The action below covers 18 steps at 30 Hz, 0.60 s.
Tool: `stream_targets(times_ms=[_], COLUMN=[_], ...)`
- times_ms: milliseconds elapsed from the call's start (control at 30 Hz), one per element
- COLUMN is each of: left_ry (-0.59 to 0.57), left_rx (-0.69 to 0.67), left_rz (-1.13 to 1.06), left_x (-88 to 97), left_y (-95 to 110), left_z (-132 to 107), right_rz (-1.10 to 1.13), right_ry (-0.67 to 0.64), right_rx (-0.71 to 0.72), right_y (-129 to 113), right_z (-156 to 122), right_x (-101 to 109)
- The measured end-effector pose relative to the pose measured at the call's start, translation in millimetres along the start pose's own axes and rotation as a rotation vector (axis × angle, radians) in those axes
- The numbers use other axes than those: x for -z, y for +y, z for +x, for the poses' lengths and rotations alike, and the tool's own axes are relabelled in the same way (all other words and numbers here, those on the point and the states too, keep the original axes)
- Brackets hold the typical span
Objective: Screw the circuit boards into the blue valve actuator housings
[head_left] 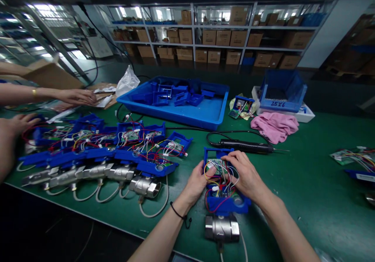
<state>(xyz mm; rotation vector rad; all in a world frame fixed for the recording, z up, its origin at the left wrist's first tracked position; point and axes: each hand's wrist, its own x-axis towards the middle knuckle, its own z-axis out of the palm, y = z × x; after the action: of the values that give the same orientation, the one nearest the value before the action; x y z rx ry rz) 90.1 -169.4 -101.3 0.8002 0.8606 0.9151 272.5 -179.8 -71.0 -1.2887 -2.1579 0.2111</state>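
Note:
A blue plastic housing [225,203] with a green circuit board [216,163] and coloured wires sits on a silver metal valve [222,227] near the table's front edge. My left hand [197,183] grips its left side, thumb pressing on the board. My right hand [245,174] curls over the top right of the housing, fingers closed among the wires.
A row of similar blue wired units on metal valves [96,156] fills the left. Another person's hands [76,96] work at far left. A black electric screwdriver [247,146], pink cloth [274,126], blue tray of parts [178,101] and blue bin [281,90] lie behind.

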Motion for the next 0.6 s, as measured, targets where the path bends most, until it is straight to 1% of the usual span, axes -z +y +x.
stream_targets(times_ms=[333,600], left_ry=[0.027,0.012], left_rx=[-0.032,-0.044], left_rz=[0.029,0.016], left_x=[-0.6,-0.3], left_y=[-1.8,-1.7], left_z=[0.7,-0.1], right_rz=[0.032,0.047], right_ry=[-0.064,-0.194], right_rx=[-0.016,-0.044], right_y=[0.0,-6.5], right_z=[2.3,3.7], right_x=[0.9,10.1])
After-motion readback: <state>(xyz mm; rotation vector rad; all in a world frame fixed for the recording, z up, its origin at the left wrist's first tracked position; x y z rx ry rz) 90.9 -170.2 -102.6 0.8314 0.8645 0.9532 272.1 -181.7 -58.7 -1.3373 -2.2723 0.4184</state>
